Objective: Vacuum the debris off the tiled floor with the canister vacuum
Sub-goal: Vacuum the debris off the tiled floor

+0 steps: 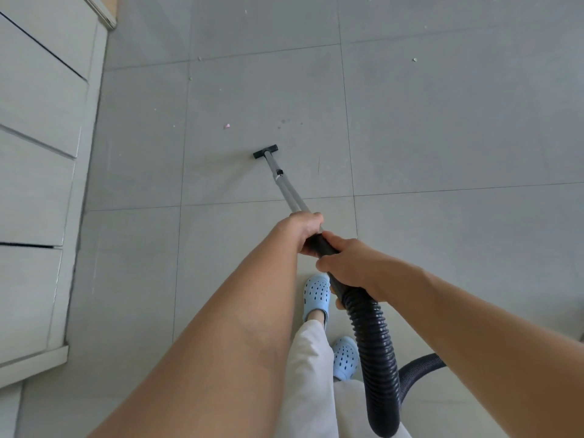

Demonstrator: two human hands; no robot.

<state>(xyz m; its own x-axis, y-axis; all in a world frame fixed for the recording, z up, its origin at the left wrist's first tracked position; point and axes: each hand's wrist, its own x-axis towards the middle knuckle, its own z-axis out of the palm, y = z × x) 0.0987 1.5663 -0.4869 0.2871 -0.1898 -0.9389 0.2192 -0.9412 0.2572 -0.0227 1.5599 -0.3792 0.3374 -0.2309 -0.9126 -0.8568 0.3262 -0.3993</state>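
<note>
Two bare forearms reach forward from the bottom edge. The left hand (305,230) has its fingers curled round the upper end of the metal wand (286,188); the right hand (344,263), just behind it, grips the black handle (322,245) where the ribbed black hose (376,349) joins and loops back to the right. The wand slopes down to a small black floor nozzle (265,151), which rests flat on the tiled floor (442,137), a surface of large pale grey tiles with thin dark grout lines. Debris lies ahead of the nozzle: a pink scrap (226,125), dark specks (282,122) and pale flecks (414,59) farther off. White drawer fronts (38,153) line the left side. Below the hands appear light trousers (311,358) and blue perforated clogs (317,294).
</note>
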